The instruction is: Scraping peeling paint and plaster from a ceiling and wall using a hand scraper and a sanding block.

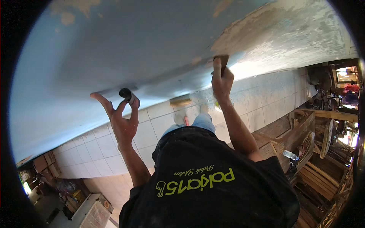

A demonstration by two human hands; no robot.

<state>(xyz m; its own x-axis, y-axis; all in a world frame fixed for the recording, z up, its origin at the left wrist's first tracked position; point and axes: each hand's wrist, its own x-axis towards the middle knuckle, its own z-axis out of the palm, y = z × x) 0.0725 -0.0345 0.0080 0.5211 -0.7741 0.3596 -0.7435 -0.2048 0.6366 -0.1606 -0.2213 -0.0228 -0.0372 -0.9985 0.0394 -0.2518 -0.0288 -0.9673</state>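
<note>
Fingers spread, my left hand holds a small dark tube between its fingers, close to the blue painted wall. The outstretched finger at far left appears to touch the wall. Farther right, my right hand grips a flat brown piece, perhaps sandpaper or a sanding block, and presses it to the wall. Just above that piece begins a large rough grey-white patch where the blue paint is gone. Smaller bare spots show at the upper left.
A tan roller-shaped thing and a red handle lie on the dusty white floor tiles by my feet. Wooden timbers and a plastic bottle are at right. A pale cabinet stands lower left, near cardboard boxes.
</note>
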